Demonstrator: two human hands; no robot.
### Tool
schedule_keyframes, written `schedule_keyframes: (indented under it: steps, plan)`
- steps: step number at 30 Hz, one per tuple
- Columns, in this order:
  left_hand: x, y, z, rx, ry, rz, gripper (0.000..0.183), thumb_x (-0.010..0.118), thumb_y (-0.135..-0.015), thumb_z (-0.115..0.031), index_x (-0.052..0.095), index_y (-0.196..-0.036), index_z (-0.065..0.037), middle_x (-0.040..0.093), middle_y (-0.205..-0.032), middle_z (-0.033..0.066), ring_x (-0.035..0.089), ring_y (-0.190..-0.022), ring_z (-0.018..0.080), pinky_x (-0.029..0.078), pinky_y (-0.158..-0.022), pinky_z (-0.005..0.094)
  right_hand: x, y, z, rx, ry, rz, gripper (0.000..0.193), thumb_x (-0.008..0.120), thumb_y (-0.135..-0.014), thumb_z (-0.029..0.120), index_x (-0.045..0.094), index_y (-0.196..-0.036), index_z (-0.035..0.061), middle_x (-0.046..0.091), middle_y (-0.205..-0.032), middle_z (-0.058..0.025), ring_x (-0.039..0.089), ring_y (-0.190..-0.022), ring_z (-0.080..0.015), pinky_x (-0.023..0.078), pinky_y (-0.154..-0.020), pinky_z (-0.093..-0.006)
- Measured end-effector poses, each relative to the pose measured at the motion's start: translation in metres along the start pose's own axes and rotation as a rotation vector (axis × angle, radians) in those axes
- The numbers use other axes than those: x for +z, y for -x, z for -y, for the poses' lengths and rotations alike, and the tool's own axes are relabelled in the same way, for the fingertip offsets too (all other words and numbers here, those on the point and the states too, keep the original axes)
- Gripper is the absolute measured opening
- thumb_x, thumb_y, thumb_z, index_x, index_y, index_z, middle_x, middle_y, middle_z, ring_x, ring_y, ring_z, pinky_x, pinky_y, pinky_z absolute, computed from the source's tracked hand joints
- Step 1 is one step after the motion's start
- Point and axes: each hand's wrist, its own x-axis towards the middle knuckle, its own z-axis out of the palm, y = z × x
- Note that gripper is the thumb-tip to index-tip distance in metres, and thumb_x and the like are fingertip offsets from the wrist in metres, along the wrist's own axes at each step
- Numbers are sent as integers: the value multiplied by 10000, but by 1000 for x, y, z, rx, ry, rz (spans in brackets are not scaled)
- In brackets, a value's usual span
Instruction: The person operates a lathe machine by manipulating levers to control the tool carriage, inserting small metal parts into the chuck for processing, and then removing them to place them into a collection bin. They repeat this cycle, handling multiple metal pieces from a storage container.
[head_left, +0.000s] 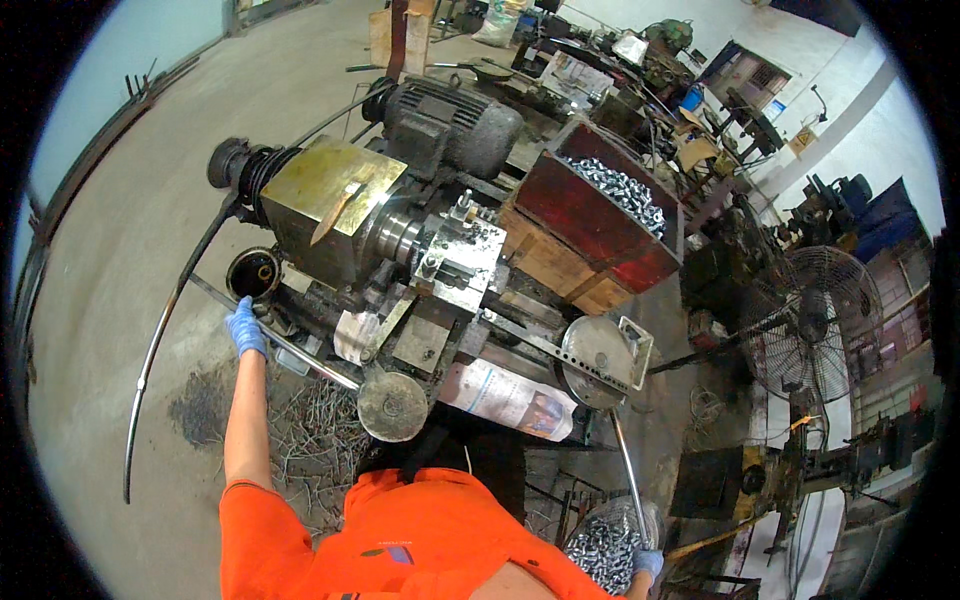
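Note:
My left hand (245, 328), in a blue glove, is closed around a long metal bar (315, 367) on the near left of a small greasy lathe-like machine (462, 255). Just beyond those fingers is a dark round pot (252, 272) with a ring-shaped opening. At the lower right, my gloved right hand (648, 565) closes on the lower end of a shiny lever (627, 460); its fingers are partly hidden. That lever slopes down from beside a round plate (600, 358). Beside this hand, a basket (655, 522) holds many small metal parts.
A red-brown bin (600, 238) heaped with small metal parts stands behind the machine. An electric motor (450, 120) sits at the back. A curved rod (150, 355) juts out at left. Metal scraps (325, 430) litter the floor. A large fan (812, 318) stands at right.

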Motion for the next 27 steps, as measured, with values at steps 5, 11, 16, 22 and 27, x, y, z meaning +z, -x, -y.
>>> schedule_keyframes:
  steps: [5, 11, 16, 22, 27]
  plan:
    - [3, 14, -13, 20, -7, -15, 221, 610, -786, -199, 569, -735, 12, 585, -575, 107, 533, -410, 191, 437, -388, 313, -35, 35, 19, -57, -138, 27, 499, 679, -632, 363, 622, -929, -33, 608, -949, -248, 586, -939, -361, 476, -792, -410]
    - [3, 6, -6, -3, -8, 1, 222, 621, -774, -206, 556, -740, 3, 561, -577, 93, 518, -416, 187, 431, -390, 313, 5, 8, -7, 13, -123, -61, 502, 662, -637, 379, 626, -946, -15, 601, -993, -244, 574, -980, -343, 470, -815, -398]
    - [-9, -27, 17, 11, -98, -44, 224, 575, -809, -213, 534, -818, 7, 606, -603, 150, 525, -376, 218, 419, -359, 326, 3, 8, -2, -20, -28, -40, 477, 643, -640, 369, 631, -946, 3, 603, -1005, -227, 578, -975, -335, 471, -812, -393]
    - [4, -5, 4, -27, -24, -5, 232, 623, -773, -208, 540, -696, -5, 520, -558, 61, 511, -423, 177, 430, -392, 315, 14, 7, -14, -53, -48, -84, 439, 642, -645, 357, 641, -897, -3, 616, -952, -225, 592, -932, -347, 476, -797, -400]
    - [2, 4, -5, 14, -3, 9, 226, 612, -787, -195, 552, -704, 7, 552, -572, 78, 519, -425, 180, 436, -394, 315, -1, 18, -2, -17, 1, -34, 423, 643, -657, 357, 646, -879, -3, 613, -936, -239, 590, -927, -359, 473, -800, -403]
